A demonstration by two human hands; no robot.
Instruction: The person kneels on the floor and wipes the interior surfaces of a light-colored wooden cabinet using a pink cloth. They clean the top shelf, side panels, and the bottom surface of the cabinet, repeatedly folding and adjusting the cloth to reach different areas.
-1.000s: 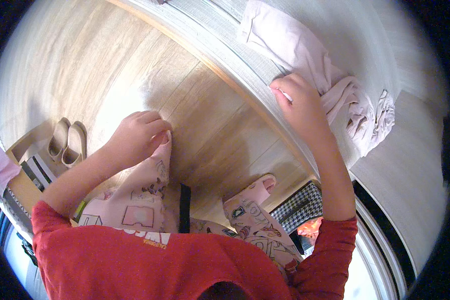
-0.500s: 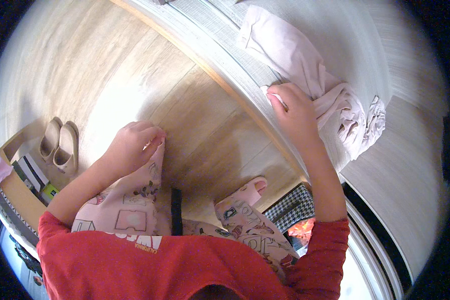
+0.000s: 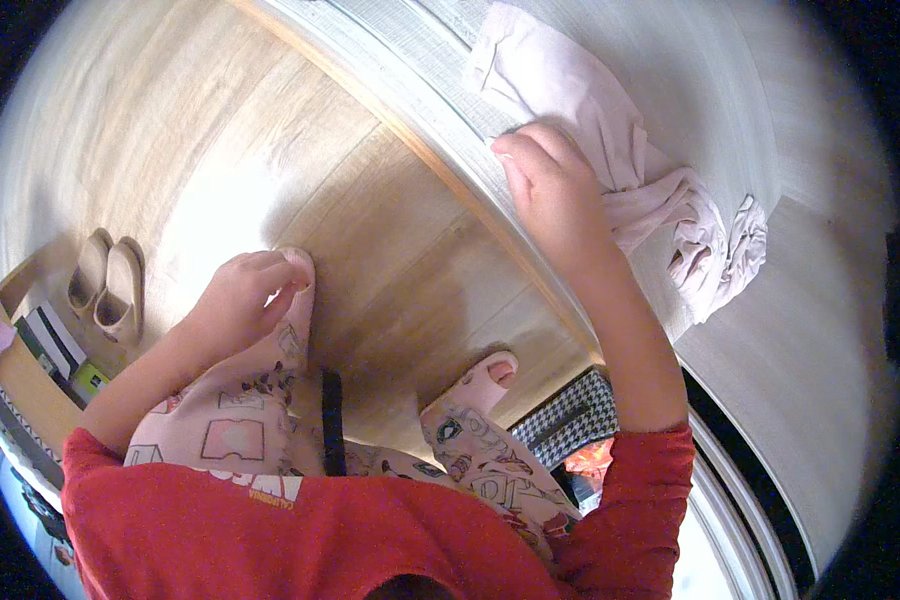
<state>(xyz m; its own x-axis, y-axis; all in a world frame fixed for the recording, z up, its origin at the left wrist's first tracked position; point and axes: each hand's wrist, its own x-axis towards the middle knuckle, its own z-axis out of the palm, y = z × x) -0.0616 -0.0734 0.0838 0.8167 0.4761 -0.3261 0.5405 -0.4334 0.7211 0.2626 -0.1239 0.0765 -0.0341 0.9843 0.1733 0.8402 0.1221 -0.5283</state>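
Note:
My right hand is closed in a pinch at the near left edge of a pale pink garment. A small pale bit shows at its fingertips; whether it is part of the garment, I cannot tell. The garment lies on a light grey surface, flatter at its far left part and bunched up toward the right. My left hand is held above my left leg, its thumb and fingers curled together. What it holds, if anything, is hidden.
Beige slippers stand on the wooden floor at left, by a wooden-edged shelf with books. A wooden edge strip borders the grey surface. My patterned trousers, a pink slipper and a houndstooth-patterned item are below.
My right hand has moved away from me and slightly left along the garment's edge. My left hand has shifted a little left. The garment lies much as before.

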